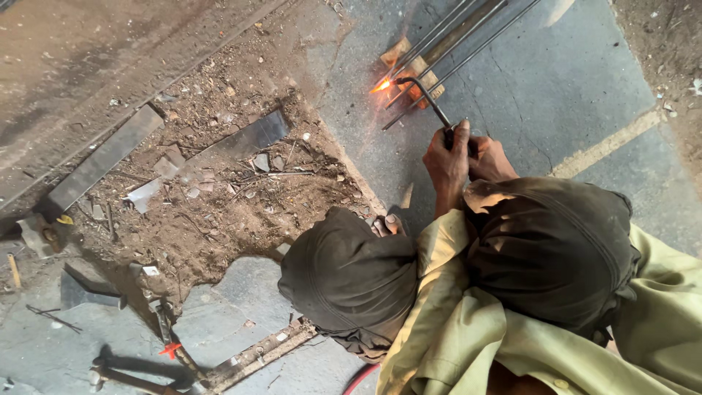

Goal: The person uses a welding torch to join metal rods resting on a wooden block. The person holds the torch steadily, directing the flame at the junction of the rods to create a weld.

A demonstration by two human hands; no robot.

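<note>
Both hands, left hand (446, 162) and right hand (488, 159), fingers wrapped around the torch (424, 99), steadying its flame on the rods (468, 36), propped off the floor on wood blocks (420, 77).

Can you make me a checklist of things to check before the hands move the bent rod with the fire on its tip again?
1. Both hands on the handle: the left hand and the right hand sit together on the bent rod. Ok.
2. Flame on the metal: the flame meets the ends of the long steel bars. Ok.
3. Bars propped up: they rest on a wooden block. Ok.
4. Gloves: both hands look bare. Not ok.
5. Floor nearby: scrap metal strips lie in the dirt to the side. Ok.
6. Eye cover: cannot tell.
</note>
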